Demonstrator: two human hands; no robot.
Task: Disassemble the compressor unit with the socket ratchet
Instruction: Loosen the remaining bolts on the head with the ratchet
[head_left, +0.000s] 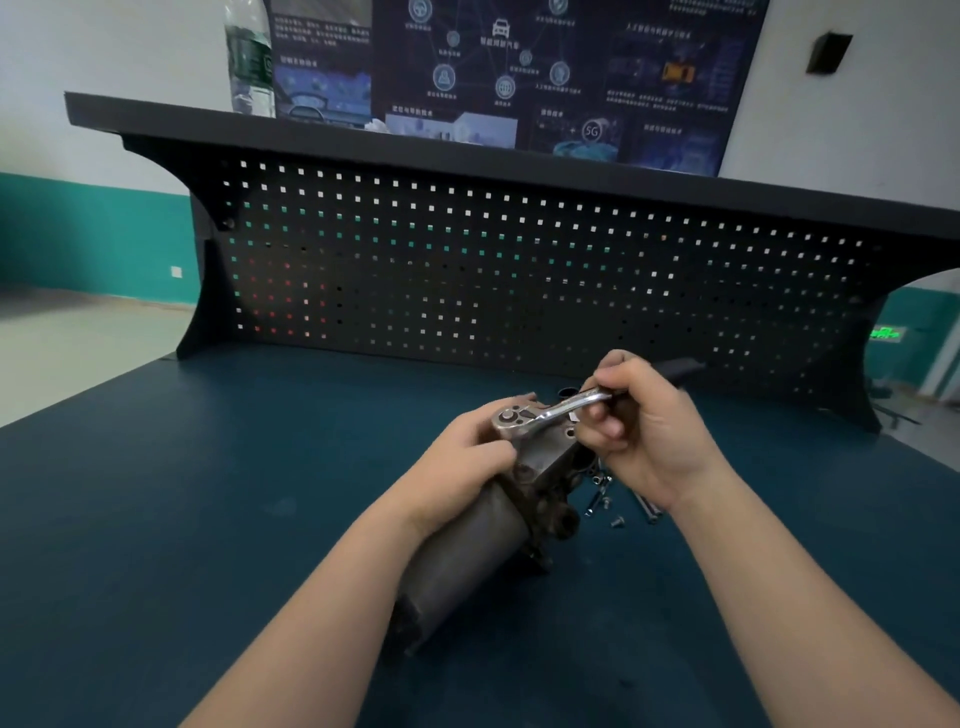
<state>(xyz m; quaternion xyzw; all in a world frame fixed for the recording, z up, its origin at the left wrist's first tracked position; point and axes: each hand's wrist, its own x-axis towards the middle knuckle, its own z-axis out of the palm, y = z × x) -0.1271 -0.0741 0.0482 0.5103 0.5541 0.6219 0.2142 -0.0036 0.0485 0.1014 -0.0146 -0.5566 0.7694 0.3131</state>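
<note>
The grey metal compressor unit (478, 551) lies tilted on the dark blue bench, its head end pointing away from me. My left hand (457, 462) grips its upper body near the head. A chrome socket ratchet (545, 413) sits with its round head on top of the compressor's far end. My right hand (649, 431) holds the ratchet's handle, whose dark end sticks out behind the fingers. The socket and the bolt under the ratchet head are hidden.
Several loose bolts and screws (605, 499) lie on the bench (208, 519) right of the compressor, under my right wrist. A black pegboard back panel (467, 260) rises behind the work. A water bottle (249, 57) stands on the shelf above.
</note>
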